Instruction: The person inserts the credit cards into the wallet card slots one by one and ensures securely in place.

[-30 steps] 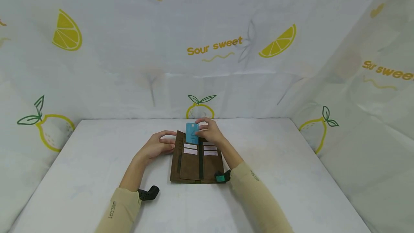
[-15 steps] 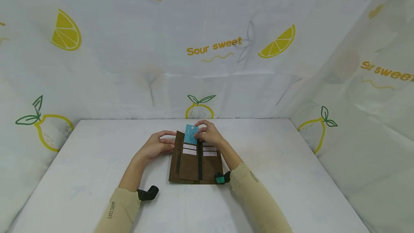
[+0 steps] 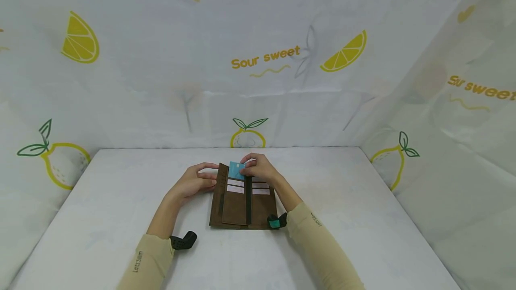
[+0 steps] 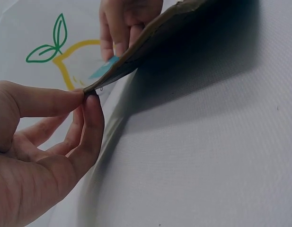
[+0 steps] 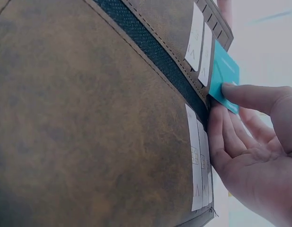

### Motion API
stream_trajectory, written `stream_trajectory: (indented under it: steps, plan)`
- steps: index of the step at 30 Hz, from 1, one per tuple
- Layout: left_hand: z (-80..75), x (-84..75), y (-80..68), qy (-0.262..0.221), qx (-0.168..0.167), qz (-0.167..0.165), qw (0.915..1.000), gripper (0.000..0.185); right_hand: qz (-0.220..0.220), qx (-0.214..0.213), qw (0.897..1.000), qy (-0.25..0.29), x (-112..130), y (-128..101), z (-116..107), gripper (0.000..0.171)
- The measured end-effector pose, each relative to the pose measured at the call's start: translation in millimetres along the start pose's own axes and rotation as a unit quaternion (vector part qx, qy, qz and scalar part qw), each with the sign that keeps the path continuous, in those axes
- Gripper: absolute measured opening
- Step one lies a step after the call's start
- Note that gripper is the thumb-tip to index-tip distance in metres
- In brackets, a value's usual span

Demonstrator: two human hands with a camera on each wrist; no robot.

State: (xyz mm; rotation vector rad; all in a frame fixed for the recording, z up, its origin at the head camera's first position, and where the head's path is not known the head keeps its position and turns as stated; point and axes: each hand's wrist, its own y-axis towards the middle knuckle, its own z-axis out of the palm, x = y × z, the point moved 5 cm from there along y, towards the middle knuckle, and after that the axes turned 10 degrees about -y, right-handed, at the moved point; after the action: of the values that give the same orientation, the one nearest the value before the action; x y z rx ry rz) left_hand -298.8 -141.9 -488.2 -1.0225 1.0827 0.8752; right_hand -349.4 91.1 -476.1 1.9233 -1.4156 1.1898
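A brown wallet [image 3: 234, 209] lies spread out on the table, its left flap raised. At that flap's edge my left hand [image 3: 192, 183] pinches the leather between thumb and fingers, plain in the left wrist view. Between thumb and fingers my right hand [image 3: 260, 168] holds a blue card [image 5: 225, 73] by its right edge. The card's lower part is hidden in a slot at the top of the wallet's middle panel. Below it, white cards [image 3: 235, 185] show in the slots, and more white cards [image 5: 198, 158] fill the panel to the right.
The white table [image 3: 342, 218] runs to a white curtain [image 3: 161, 79] printed with lemons. A black wrist camera [image 3: 184, 240] sits beside the left sleeve, and another with a green patch [image 3: 275, 223] overlaps the wallet's lower right corner.
My right hand has lowered the blue card further into the slot, so less of it shows. The left hand keeps its pinch on the wallet's flap.
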Motion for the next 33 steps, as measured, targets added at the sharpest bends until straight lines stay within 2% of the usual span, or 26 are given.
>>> stream_trajectory:
  steps: [7,33]
  plan:
    - [0.7,-0.1,-0.6,-0.003,0.005,0.003,1.0,0.058,-0.022,0.005,0.998,-0.062,-0.1,-0.2,1.2,0.02]
    - [-1.0,0.1,-0.6,0.001,0.001,0.0,1.0,0.058,-0.04,0.021,0.994,-0.097,-0.1,-4.4,2.8,0.015]
